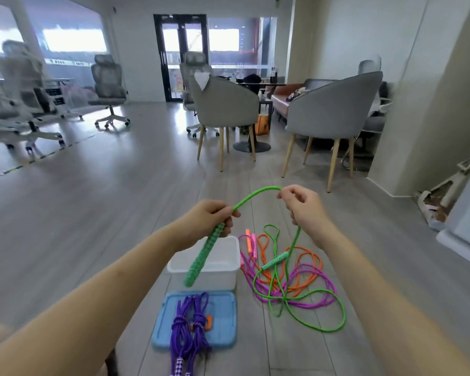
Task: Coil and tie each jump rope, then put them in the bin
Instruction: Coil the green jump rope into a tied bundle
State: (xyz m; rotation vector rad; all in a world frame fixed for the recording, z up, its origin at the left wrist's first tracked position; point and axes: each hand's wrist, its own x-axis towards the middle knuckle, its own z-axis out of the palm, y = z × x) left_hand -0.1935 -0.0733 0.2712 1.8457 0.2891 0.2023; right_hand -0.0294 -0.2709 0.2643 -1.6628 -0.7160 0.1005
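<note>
grey plank floor (120, 213), chairs behind. left hand (209, 218) gripping green rope (255, 192) by its handle, handle hanging down over white bin (228, 270). right hand (301, 204) pinching cord just beyond, slack trailing down-right into tangle on the floor.

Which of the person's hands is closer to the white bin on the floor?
Left. The left hand grips the green rope's handle right above the white bin; the right hand pinches the cord farther right, over the loose ropes.
</note>
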